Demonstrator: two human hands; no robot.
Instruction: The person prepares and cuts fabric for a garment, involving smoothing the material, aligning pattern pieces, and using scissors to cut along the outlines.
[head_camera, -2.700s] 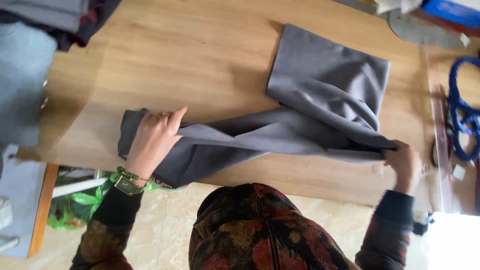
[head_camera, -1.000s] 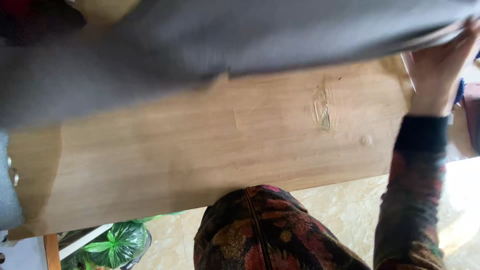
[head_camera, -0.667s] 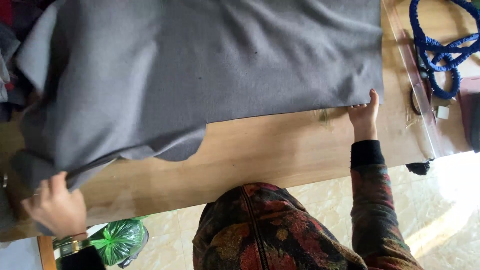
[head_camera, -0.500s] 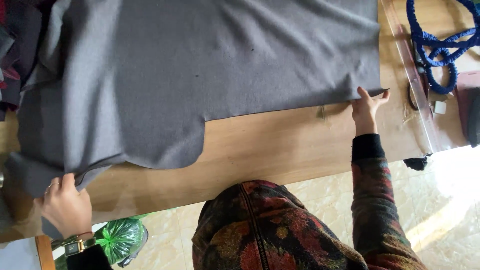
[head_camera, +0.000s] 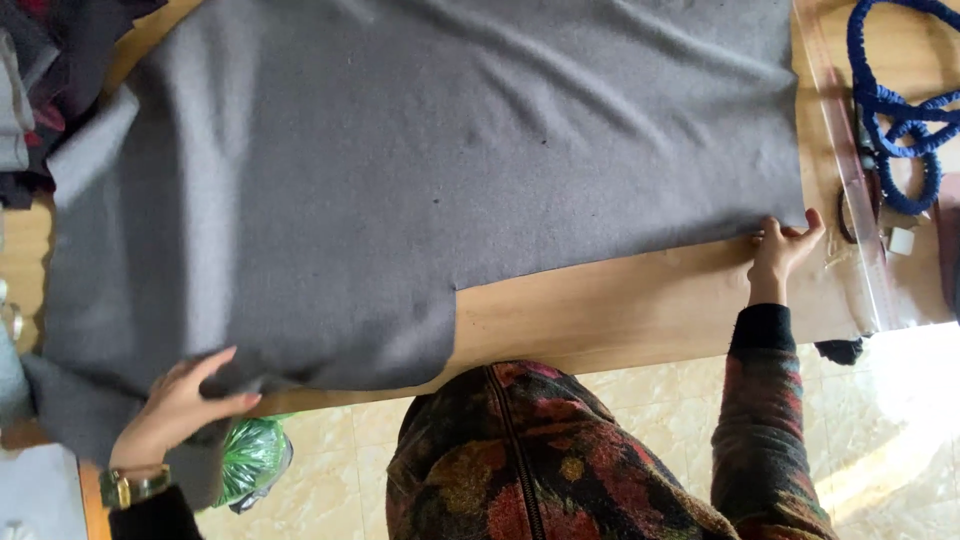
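A large grey cloth (head_camera: 420, 160) lies spread flat over most of the wooden table (head_camera: 620, 310). My left hand (head_camera: 180, 400) grips the cloth's near left corner, where the fabric hangs over the table's front edge. My right hand (head_camera: 785, 245) pinches the cloth's near right corner and presses it down on the wood. The near edge of the cloth has a step-shaped cut-out in the middle.
A clear long ruler (head_camera: 850, 190) lies along the right end of the table, beside a coiled blue cord (head_camera: 895, 110). Dark and grey garments (head_camera: 30, 90) are piled at the far left. A green plastic bag (head_camera: 250, 455) sits on the tiled floor below.
The folded cloth was lifted, shaken out and laid flat across the table. My left hand came in closer along the near left edge; my right hand stayed on the right corner.
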